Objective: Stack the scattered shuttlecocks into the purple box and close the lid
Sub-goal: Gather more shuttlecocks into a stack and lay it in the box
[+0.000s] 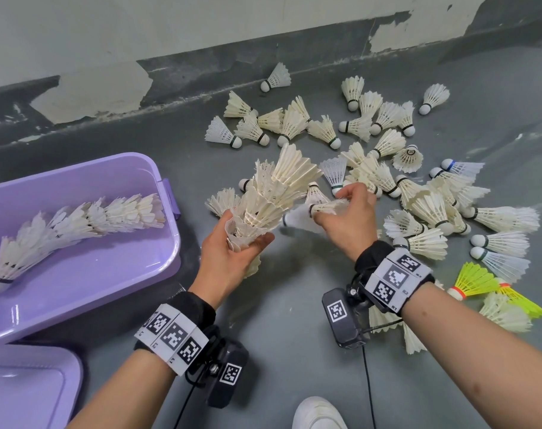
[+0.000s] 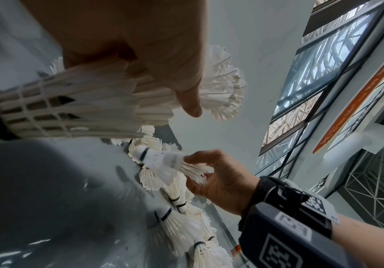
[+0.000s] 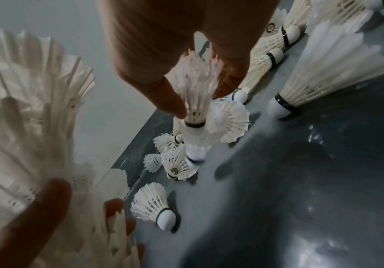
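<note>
My left hand grips a nested stack of white shuttlecocks above the grey floor; the stack fills the left wrist view. My right hand pinches the feathers of a short pair of nested white shuttlecocks, just right of the stack. In the right wrist view that pair hangs cork down from my fingertips. The purple box lies open at the left with a long curved row of stacked shuttlecocks inside. Its purple lid lies at the lower left.
Several loose white shuttlecocks are scattered over the floor to the right, up to the wall's dark skirting. Two yellow-green shuttlecocks lie at the far right. A white shoe shows at the bottom edge.
</note>
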`<state>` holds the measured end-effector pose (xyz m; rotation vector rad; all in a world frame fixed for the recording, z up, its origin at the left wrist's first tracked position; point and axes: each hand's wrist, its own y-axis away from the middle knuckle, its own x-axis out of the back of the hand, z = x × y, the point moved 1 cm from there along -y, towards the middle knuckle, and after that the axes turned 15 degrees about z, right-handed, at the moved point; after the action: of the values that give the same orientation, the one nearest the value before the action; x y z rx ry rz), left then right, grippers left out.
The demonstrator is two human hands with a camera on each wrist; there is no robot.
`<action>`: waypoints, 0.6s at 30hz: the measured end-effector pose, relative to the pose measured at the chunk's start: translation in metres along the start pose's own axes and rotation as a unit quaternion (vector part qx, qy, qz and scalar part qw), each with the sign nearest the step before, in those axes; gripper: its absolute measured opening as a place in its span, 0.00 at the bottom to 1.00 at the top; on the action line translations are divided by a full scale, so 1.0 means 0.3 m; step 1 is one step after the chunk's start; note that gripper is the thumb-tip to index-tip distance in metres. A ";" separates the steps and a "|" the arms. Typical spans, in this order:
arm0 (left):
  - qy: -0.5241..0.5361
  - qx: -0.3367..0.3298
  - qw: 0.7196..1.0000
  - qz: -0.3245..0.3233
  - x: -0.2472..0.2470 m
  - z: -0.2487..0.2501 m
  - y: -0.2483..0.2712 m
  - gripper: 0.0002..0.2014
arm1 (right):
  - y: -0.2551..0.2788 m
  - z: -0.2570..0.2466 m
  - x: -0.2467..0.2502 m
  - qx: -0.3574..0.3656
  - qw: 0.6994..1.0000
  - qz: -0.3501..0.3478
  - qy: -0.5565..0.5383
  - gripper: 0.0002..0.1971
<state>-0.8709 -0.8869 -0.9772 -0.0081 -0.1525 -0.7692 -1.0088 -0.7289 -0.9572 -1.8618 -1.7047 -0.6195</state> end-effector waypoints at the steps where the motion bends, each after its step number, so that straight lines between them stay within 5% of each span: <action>1: -0.001 -0.002 1.000 0.000 0.002 0.000 0.000 0.22 | 0.003 -0.003 0.000 0.012 1.000 0.010 0.002 0.24; 11: -0.019 0.017 1.000 0.003 0.005 -0.006 -0.006 0.23 | -0.032 -0.212 0.063 0.037 0.947 0.159 -0.277 0.03; 18: -0.031 0.023 0.999 -0.007 0.017 0.006 -0.011 0.18 | -0.018 -0.282 0.052 0.113 0.956 0.119 -0.242 0.04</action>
<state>-0.8700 -0.8927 -0.9748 0.0136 -0.2294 -0.7805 -1.0108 -0.7727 -0.8829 -2.1169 -1.7044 0.1404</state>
